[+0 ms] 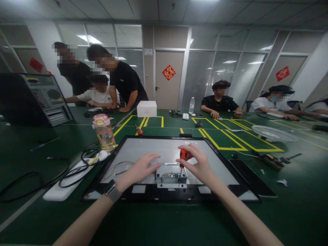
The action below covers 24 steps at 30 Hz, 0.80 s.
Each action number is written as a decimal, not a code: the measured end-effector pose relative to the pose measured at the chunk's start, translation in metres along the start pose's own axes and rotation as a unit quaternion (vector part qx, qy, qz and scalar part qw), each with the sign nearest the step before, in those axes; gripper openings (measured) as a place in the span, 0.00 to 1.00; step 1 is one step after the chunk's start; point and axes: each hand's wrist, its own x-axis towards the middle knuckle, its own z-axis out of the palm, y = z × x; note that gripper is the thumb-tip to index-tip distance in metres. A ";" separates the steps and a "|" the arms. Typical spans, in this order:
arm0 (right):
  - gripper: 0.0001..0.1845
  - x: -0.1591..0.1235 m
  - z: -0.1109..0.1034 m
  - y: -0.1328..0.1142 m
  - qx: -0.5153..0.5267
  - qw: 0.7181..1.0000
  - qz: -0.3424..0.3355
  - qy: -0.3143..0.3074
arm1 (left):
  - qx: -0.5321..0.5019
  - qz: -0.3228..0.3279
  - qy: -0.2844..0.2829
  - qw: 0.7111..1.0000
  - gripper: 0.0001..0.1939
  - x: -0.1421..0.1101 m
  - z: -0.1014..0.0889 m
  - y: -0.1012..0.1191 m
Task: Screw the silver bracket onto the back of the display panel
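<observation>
A flat display panel with a pale grey back and black frame lies on the green table before me. A metal bracket sits on its near middle part. My right hand pinches a red and black screwdriver between thumb and fingers. The screwdriver stands upright, with its shaft pointing down at the bracket's right side. My left hand hovers at the bracket's left, thumb and fingers apart and nothing visible between them. Whether its thumb touches the bracket I cannot tell. Thin wires run across the panel left of that hand.
Left of the panel are a white power strip with black cables and a drink bottle. A dark flat slab lies along the right side. Farther off stand a computer case and a white box. Several people sit or stand beyond.
</observation>
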 end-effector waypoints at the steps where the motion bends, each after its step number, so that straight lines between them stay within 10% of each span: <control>1: 0.15 0.001 0.001 0.000 0.001 1.000 -0.001 0.009 | -0.017 -0.013 -0.027 0.999 0.25 -0.002 0.001 -0.003; 9: 0.12 -0.005 -0.005 0.008 0.207 0.967 0.124 0.077 | -0.058 -0.069 -0.121 0.989 0.44 -0.004 0.009 -0.015; 24: 0.11 -0.008 -0.009 0.031 0.386 0.884 0.225 0.136 | -0.075 -0.048 -0.108 0.990 0.40 -0.003 0.007 -0.016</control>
